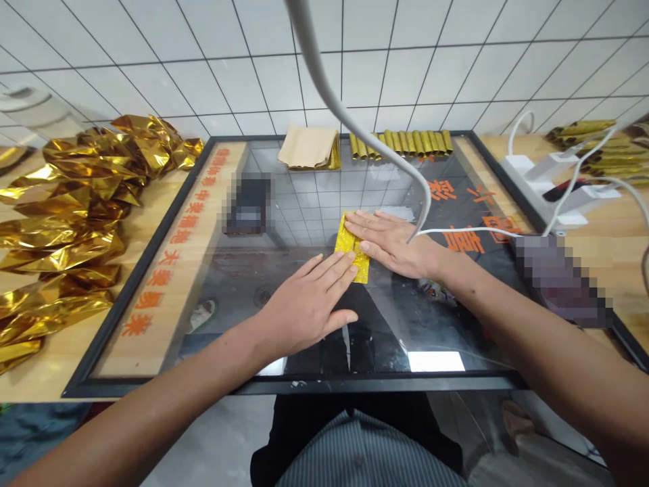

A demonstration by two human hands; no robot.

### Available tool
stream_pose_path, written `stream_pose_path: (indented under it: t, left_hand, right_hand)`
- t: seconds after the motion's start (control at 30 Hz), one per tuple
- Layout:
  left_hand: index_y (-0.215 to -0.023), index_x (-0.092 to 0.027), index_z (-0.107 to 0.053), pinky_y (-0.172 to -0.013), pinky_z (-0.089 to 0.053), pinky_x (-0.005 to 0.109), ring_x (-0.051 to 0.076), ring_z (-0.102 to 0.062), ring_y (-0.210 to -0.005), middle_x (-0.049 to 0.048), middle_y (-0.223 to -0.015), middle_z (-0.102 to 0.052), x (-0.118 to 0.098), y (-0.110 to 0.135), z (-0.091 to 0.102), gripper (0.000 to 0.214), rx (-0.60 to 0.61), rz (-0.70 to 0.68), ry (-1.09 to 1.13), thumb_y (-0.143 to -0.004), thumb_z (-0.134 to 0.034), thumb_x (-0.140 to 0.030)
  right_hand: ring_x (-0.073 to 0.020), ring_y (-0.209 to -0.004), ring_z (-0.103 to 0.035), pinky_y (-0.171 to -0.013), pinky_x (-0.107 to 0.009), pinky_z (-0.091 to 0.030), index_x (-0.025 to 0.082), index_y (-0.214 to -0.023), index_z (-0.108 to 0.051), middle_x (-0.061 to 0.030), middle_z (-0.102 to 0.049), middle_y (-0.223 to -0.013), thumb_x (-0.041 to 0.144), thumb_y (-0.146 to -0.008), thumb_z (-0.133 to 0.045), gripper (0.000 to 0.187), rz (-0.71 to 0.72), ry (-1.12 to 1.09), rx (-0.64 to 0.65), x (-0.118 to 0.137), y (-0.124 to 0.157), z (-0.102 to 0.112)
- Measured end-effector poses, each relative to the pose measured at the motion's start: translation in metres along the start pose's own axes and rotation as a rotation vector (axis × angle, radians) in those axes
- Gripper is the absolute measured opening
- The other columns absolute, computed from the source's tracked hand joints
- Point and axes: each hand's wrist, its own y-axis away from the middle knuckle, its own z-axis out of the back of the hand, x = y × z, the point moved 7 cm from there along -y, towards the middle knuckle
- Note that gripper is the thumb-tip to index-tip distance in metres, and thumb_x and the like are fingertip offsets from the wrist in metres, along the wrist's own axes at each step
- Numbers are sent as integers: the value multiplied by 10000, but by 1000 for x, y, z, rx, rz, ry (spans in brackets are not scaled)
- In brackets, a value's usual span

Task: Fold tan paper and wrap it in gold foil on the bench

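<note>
A small sheet of gold paper [361, 272] lies flat on the glass tabletop in front of me. My left hand [310, 297] rests with fingers stretched out, its fingertips on the paper's lower left part. My right hand [393, 242] also lies flat, fingers extended, covering the upper right part of the sheet. Behind the hands, a stack of tan and gold paper sheets [309, 147] sits at the far edge of the glass. Beside it stands a row of rolled gold paper tubes [410, 142].
Folded shiny gold foil pieces [65, 216] are heaped at the left. A white power strip [527, 176] with plugs and cables is at the right, near more gold rolls [608, 149]. A thick white cable [355, 122] hangs across the view. Two blurred objects lie on the table.
</note>
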Motion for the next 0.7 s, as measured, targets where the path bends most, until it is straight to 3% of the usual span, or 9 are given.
stream_pose_path:
  t: [0.13, 0.23, 0.37, 0.53, 0.7]
  left_hand:
    - [-1577, -109, -553, -1367, -236, 548, 330, -430, -1625, 194, -1701, -505, -8, 1, 9, 677, -14, -6, -52, -1171, -335, -604]
    - [-1474, -95, -636, -1369, -254, 542, 331, -455, -1608, 203, -1675, -535, -15, -11, 17, 638, -47, -37, -35, -1179, -327, -569]
    - [-1456, -98, -632, -1368, -293, 529, 323, -394, -1646, 219, -1708, -485, -20, -27, 20, 581, -76, -73, 46, -1174, -385, -541]
    - [-1438, -122, -633, -1280, -444, 526, 329, -564, -1513, 198, -1561, -630, -15, -30, 16, 536, -81, -29, 99, -1180, -368, -510]
    - [-1498, -85, -601, -1318, -389, 512, 334, -504, -1569, 204, -1637, -569, -15, -26, 9, 593, -45, -53, 53, -1184, -349, -520]
  right_hand:
    - [-287, -1672, -306, -1368, -613, -268, 230, -1719, -407, -91, -359, -1780, 392, -1166, -392, 577, 3, 17, 15, 2, 0, 1]
    - [-289, -1668, -315, -1365, -618, -272, 239, -1716, -414, -87, -367, -1778, 375, -1159, -408, 574, 14, 12, 2, 1, 1, 1]
    - [-284, -1666, -322, -1361, -627, -273, 245, -1718, -405, -89, -368, -1777, 376, -1155, -407, 579, 33, -1, -2, -2, 1, 0]
    - [-260, -1673, -303, -1377, -601, -243, 245, -1711, -420, -84, -351, -1782, 434, -1177, -352, 571, -20, 0, 38, -5, -1, -2]
    - [-275, -1674, -304, -1375, -599, -240, 217, -1714, -413, -101, -351, -1783, 429, -1173, -364, 583, -5, 8, 31, -7, -1, -4]
